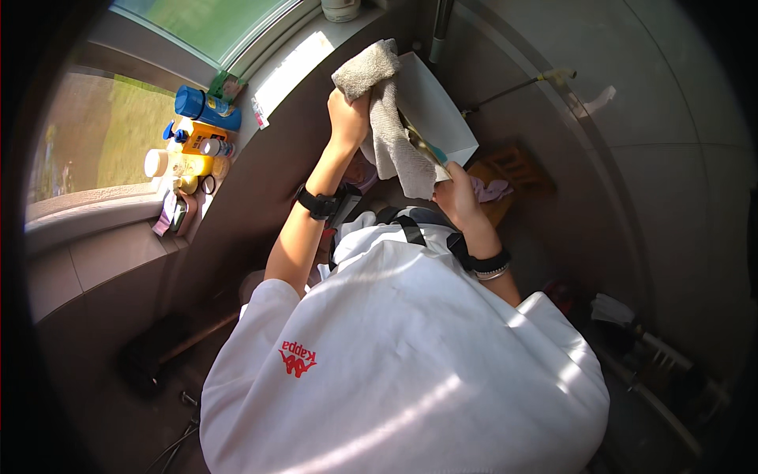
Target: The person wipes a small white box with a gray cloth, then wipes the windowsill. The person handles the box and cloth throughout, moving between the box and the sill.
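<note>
My left hand (350, 120) is closed round a grey textured cloth (387, 130). One part of the cloth is bunched above the fist, and a long strip hangs down toward my right hand (459, 199). The fingers of that hand are curled at the lower corner of a thin, flat, pale yellow thing (427, 145), partly behind the cloth; its kind I cannot make out. Just behind it stands a white box-like container (437, 107) with a bluish-green patch near its lower corner. The cloth hides the container's left side.
On the window ledge at left are a blue bottle (207, 107), a yellow bottle (188, 163) and other small containers. A white pot (341, 8) stands farther along. Right of my hands is an orange-brown wooden stool (517, 178) with a pinkish cloth (491, 190). A thin hose (513, 88) runs along the wall.
</note>
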A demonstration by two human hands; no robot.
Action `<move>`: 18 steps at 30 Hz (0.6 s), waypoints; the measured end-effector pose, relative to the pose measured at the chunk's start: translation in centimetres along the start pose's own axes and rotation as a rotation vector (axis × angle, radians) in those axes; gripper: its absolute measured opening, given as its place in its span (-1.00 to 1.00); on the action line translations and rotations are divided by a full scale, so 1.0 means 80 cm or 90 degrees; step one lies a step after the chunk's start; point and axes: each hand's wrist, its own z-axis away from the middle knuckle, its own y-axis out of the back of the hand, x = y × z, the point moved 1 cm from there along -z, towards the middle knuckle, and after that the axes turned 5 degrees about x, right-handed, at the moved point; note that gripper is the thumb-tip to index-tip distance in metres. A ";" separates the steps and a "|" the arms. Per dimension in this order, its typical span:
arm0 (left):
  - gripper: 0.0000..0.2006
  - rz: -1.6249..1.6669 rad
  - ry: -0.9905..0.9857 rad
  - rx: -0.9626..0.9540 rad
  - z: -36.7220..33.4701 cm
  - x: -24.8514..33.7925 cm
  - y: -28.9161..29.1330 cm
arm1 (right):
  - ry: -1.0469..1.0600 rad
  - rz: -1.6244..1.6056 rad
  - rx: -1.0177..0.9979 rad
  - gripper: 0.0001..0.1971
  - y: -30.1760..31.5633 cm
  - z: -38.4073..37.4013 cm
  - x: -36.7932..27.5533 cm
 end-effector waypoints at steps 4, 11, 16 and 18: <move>-0.60 0.242 0.230 -0.099 0.000 -0.015 0.009 | 0.002 0.017 0.003 -0.58 0.024 0.015 0.005; -0.50 0.229 0.245 -0.186 0.057 -0.031 0.047 | 0.038 0.154 0.054 -0.62 0.042 0.040 0.016; -0.37 -0.256 -0.273 -0.282 0.091 -0.030 0.068 | 0.109 0.240 0.056 -0.66 0.039 0.065 0.004; -0.33 -0.344 -0.393 -0.318 0.086 -0.034 0.070 | 0.183 0.299 0.049 -0.62 0.037 0.071 0.001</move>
